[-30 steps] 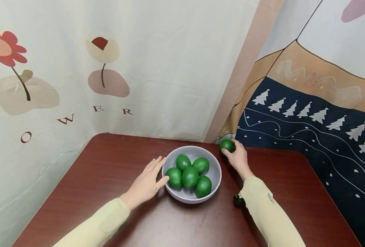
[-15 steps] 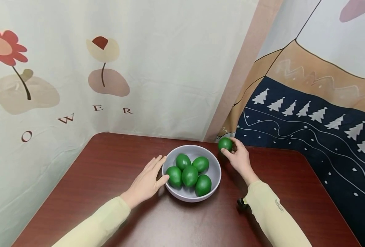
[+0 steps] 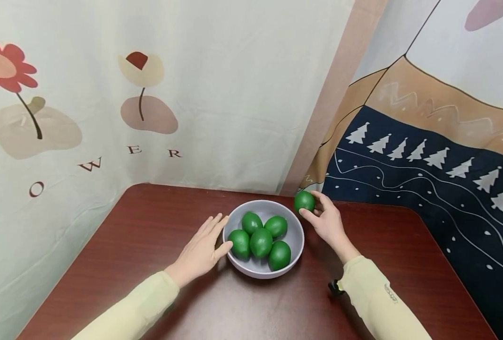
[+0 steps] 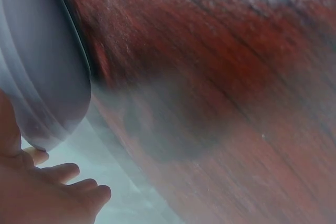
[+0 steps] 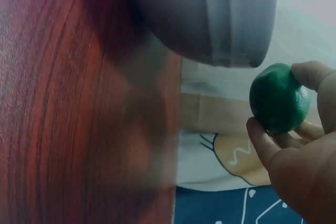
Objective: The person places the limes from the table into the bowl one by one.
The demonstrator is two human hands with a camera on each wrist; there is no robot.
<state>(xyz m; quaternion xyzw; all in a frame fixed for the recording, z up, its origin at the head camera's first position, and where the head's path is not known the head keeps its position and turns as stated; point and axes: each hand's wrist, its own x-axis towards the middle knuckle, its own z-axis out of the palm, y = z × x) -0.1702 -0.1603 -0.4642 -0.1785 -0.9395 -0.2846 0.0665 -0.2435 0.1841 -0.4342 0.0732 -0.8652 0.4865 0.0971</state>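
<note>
A round lilac-grey bowl stands on the table with several green limes in it. My left hand lies along the bowl's left side, fingers straight and touching the rim. In the left wrist view those fingers show beside the bowl's outer wall. Just beyond the bowl's right rim, my right hand pinches another lime between thumb and fingers. The right wrist view has this lime raised off the table, near the bowl but apart from it.
The dark red wooden table ends at the back against a pale curtain printed with flowers and letters. On the right hangs a cloth with white trees on navy. A small black device sits at the right wrist.
The right hand has lifted its lime off the table and carried it a little left, closer to the bowl's rim. My left hand and the bowl stay in place.
</note>
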